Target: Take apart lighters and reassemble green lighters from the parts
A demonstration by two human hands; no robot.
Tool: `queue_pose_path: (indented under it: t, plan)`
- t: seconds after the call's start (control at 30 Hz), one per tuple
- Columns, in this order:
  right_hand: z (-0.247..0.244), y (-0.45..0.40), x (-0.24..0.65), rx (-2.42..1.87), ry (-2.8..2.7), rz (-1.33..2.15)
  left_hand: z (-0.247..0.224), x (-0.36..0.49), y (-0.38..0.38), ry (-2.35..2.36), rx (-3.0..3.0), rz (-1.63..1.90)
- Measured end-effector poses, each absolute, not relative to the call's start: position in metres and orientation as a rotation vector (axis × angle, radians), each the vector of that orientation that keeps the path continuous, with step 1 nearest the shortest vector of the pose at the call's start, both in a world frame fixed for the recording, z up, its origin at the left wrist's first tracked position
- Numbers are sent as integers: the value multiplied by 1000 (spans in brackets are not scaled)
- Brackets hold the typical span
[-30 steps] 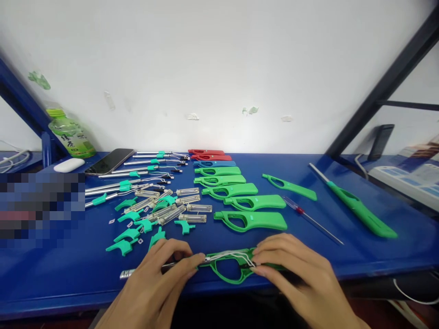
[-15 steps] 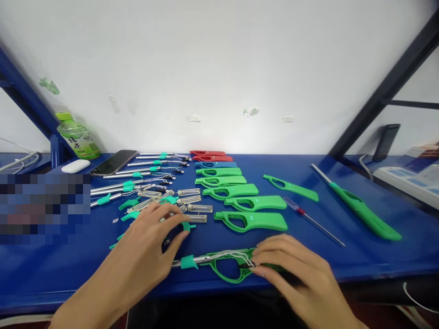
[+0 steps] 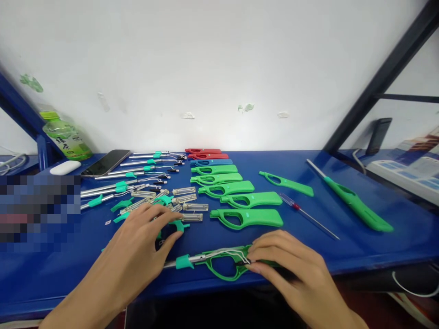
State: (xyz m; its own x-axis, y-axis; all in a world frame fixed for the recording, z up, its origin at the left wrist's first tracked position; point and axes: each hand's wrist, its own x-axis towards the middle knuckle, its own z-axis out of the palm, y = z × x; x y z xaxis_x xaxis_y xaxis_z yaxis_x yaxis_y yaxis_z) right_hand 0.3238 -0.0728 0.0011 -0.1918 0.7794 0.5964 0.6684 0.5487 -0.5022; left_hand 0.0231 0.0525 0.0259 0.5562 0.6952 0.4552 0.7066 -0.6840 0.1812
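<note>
My left hand point(image 3: 144, 242) is over the loose parts, with thumb and forefinger closed around a teal trigger point(image 3: 179, 225). My right hand point(image 3: 288, 262) pinches the wired black igniter piece point(image 3: 243, 262) inside an open green lighter shell half point(image 3: 224, 276) near the table's front edge. White wires run left from that piece to a metal lighter tube point(image 3: 197, 259) with a teal collar point(image 3: 184, 262). My right fingers cover the shell's handle end. Clear fuel tanks point(image 3: 192, 218) and more teal triggers point(image 3: 163, 200) lie beside and behind my left hand.
Several green shell halves point(image 3: 255, 217) form a column with red and blue ones behind. Wired tubes point(image 3: 116, 187) lie left, near a phone point(image 3: 106, 163) and bottle point(image 3: 68, 137). A screwdriver point(image 3: 308, 215) and long green lighter point(image 3: 356, 205) lie right on the blue table.
The whole view has shifted slightly. My left hand has drawn slightly left with the teal trigger between its fingertips. My right hand keeps its place on the igniter piece and shell.
</note>
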Motion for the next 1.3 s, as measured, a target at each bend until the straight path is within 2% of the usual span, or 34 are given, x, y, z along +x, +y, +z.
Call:
queue_pose_path:
  t: [0.3, 0.57, 0.77, 1.03, 1.3]
  plan:
    - [1, -73, 323, -1175, -1917, 164, 23, 21, 44, -1299, -2662, -826]
    - [5, -73, 322, -1190, -1908, 180, 41, 42, -1, -952, -2844, -938]
    - [3, -73, 323, -1182, -1915, 208, 31, 61, -12, -685, -3032, -871]
    - [3, -73, 322, -1187, -1903, 206, 20, 53, -9, -653, -2958, -753]
    - [3, -73, 322, -1203, -1903, 199, 17, 67, -12, -721, -2996, -821]
